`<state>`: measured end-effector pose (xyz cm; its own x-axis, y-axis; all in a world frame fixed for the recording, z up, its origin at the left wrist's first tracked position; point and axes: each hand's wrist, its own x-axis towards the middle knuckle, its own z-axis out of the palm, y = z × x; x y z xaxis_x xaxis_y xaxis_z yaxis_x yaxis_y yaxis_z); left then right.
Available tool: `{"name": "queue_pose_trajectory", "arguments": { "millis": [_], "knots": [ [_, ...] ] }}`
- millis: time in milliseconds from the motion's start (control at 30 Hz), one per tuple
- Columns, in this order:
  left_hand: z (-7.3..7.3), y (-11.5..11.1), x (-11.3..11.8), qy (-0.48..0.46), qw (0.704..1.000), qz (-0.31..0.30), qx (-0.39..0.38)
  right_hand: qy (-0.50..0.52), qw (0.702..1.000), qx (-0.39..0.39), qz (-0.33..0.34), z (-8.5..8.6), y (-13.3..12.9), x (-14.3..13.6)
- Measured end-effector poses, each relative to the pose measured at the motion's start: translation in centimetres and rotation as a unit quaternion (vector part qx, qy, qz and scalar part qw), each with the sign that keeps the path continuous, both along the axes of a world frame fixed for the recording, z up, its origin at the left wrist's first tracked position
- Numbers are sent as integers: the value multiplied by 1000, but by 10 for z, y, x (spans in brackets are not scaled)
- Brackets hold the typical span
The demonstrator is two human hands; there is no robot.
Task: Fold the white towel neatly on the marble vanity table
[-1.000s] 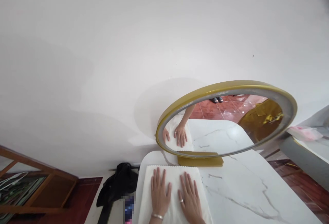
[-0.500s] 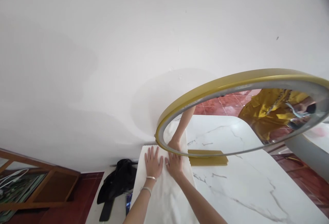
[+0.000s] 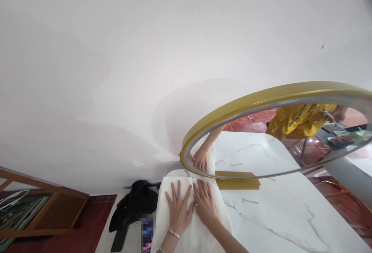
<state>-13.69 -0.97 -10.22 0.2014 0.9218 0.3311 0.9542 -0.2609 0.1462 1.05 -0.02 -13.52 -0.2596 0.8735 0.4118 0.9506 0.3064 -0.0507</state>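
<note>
A white cloth [image 3: 198, 238] with a finely jagged far edge lies on the table's left part, with soft wrinkles near me. My left hand [image 3: 180, 208] is pressed flat on it, fingers spread, a bracelet at the wrist. Beside it, my right hand [image 3: 205, 202] also lies flat on the cloth, fingers stretched forward and a ring on one finger. The two thumbs are close together. Just beyond my fingertips stands an oval mirror [image 3: 247, 104] with a gold frame, reflecting a hand and part of the cloth.
The mirror's gold base [image 3: 238, 182] rests on the white marbled table [image 3: 279, 210]. To the left lie a black cloth item [image 3: 134, 202] and a dark flat object [image 3: 119, 239]. A wooden frame [image 3: 58, 210] stands further left. A white wall [image 3: 101, 71] rises ahead.
Both my hands have slid back towards me on the cloth, and its far edge has come nearer with them. The view has shifted slightly.
</note>
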Motion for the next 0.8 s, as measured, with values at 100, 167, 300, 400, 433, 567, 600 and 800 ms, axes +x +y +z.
{"name": "queue_pose_trajectory", "arguments": {
  "millis": [100, 167, 300, 400, 433, 567, 600, 800],
  "knots": [
    [3, 5, 5, 1, 1000, 10, -15, 0, 1000, 23, 11, 2, 3, 0],
    [6, 20, 9, 2, 999, 29, -23, 13, 1000, 19, 10, 8, 14, -5],
    [11, 59, 14, -2, 998, 52, -46, 60, 992, -107, -41, 24, 46, -16],
    [17, 83, 13, -4, 997, 36, -65, 76, 976, -184, -84, 30, 70, -17],
    [18, 88, 12, -4, 997, 29, -71, 75, 975, -190, -91, 31, 77, -16],
    [18, 98, 2, -9, 995, 72, -69, 70, 973, -198, -100, 32, 89, -13],
    [16, 96, -2, -9, 994, 87, -60, 70, 973, -198, -96, 32, 86, -14],
    [5, 58, -22, -5, 997, 81, 6, 72, 990, -117, -18, 33, 27, -18]
  ]
}}
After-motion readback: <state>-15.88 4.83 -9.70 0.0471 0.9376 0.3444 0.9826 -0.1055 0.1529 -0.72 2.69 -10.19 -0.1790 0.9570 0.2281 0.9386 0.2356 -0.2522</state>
